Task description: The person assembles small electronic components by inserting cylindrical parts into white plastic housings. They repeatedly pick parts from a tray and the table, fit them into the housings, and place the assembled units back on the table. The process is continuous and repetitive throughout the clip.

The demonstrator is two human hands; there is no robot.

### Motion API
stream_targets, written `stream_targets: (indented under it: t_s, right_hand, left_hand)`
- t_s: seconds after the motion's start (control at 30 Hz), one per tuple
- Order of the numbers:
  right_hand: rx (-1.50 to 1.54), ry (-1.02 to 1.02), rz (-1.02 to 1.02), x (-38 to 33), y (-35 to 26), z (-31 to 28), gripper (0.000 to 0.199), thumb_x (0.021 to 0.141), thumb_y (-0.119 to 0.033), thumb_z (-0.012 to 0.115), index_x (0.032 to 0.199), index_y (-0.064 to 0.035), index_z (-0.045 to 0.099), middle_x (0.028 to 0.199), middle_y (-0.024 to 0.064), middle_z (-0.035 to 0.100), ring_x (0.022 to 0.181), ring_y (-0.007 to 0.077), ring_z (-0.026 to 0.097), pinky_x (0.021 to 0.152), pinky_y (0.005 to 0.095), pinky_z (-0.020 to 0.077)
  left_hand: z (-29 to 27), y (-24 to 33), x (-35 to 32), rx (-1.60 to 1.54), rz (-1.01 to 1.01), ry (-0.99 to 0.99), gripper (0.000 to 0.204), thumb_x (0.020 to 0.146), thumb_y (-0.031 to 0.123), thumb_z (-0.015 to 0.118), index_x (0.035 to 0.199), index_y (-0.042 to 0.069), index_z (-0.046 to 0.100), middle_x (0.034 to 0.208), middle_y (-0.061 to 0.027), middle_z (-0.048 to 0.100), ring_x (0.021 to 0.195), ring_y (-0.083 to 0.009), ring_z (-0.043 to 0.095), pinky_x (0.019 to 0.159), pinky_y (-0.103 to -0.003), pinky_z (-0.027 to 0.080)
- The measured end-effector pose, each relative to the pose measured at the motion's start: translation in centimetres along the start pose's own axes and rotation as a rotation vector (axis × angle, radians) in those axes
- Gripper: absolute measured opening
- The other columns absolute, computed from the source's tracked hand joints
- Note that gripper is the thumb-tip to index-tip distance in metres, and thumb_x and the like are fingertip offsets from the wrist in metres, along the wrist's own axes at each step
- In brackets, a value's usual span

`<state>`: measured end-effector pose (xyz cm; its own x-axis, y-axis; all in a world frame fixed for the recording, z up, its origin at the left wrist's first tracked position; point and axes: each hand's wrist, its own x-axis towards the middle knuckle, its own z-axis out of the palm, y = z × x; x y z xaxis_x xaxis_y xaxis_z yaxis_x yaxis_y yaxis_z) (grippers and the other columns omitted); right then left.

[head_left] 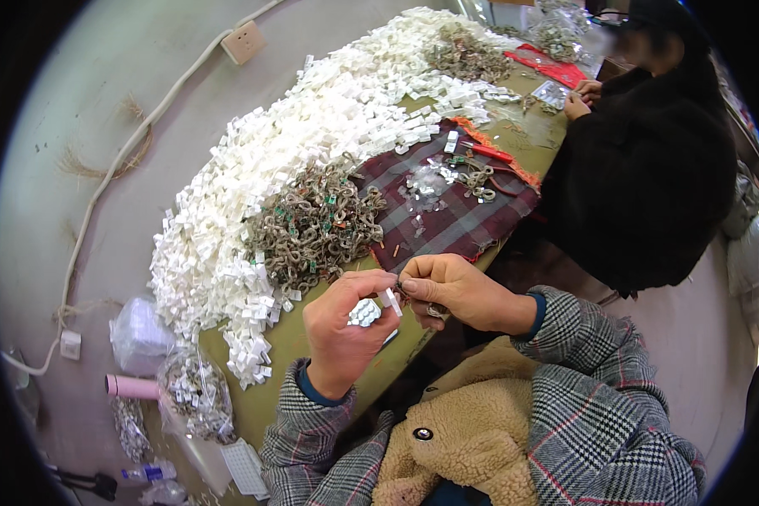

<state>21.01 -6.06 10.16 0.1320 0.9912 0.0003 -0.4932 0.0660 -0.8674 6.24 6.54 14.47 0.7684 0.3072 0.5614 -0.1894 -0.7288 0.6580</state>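
Over the table's near edge, my left hand (341, 333) and my right hand (464, 291) meet fingertip to fingertip. A small white rectangular plastic piece (391, 303) is pinched in the left fingers. Under them a bumpy pale sheet (364, 313), perhaps a pill blister, shows inside the left hand. My right thumb and forefinger are closed on a small dark bit beside the white piece, too small to name; a ring-like grey cord loop (434, 310) shows below those fingers. Just beyond lies a dark plaid cloth (455, 207) with clear scraps, coiled cords (478, 177) and a red-handled tool (491, 153).
A large heap of white plastic pieces (312, 118) covers the table's left and far side. Tangled grey cords (316, 223) lie against it. Plastic bags (196, 396) and a pink cylinder (133, 386) stand at lower left. A co-worker in black (645, 169) works at right.
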Motion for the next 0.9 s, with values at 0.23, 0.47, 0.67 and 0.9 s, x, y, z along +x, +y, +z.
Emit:
stream_targets:
  t_s: [0.23, 0.47, 0.67, 0.9]
  right_hand:
    - [0.351, -0.137, 0.164, -0.6, 1.1, -4.2, 0.02, 0.101, -0.023, 0.057, 0.099, -0.0024, 0.058, 0.079, 0.004, 0.064, 0.065, 0.0102, 0.059, 0.058, 0.0228, 0.0476]
    - [0.531, -0.249, 0.344, -1.0, 2.4, -7.7, 0.019, 0.101, -0.022, 0.057, 0.102, -0.0028, 0.058, 0.085, 0.0053, 0.067, 0.072, 0.0133, 0.067, 0.061, 0.0208, 0.0507]
    - [0.534, -0.406, 0.446, 0.2, 3.5, -8.3, 0.02, 0.101, -0.022, 0.058, 0.105, -0.0021, 0.057, 0.083, 0.0039, 0.066, 0.068, 0.0118, 0.062, 0.061, 0.0223, 0.0493]
    - [0.318, -0.46, 0.552, 2.2, 3.6, -8.7, 0.018, 0.1, -0.018, 0.058, 0.107, -0.001, 0.057, 0.09, 0.0078, 0.069, 0.076, 0.0122, 0.066, 0.065, 0.0233, 0.0505]
  left_hand:
    - [3.6, 1.9, -0.3, -0.054, -0.228, 0.028, 0.025, 0.076, -0.011, 0.074, 0.099, -0.003, 0.067, 0.102, -0.0139, 0.07, 0.092, -0.0189, 0.068, 0.082, -0.029, 0.055]
    - [7.2, 2.3, -1.6, -0.165, -0.438, 0.145, 0.026, 0.074, -0.008, 0.078, 0.097, -0.002, 0.067, 0.104, -0.0176, 0.071, 0.097, -0.023, 0.068, 0.085, -0.033, 0.054]
    - [7.1, 2.4, -2.5, 0.25, -0.238, 0.066, 0.034, 0.067, -0.009, 0.077, 0.099, 0.0, 0.068, 0.098, -0.0126, 0.071, 0.084, -0.0251, 0.07, 0.073, -0.032, 0.057]
    - [7.5, 2.1, -4.4, 0.395, -0.208, 0.147, 0.032, 0.066, -0.008, 0.078, 0.096, 0.0, 0.068, 0.094, -0.0139, 0.071, 0.08, -0.0272, 0.07, 0.068, -0.032, 0.057]
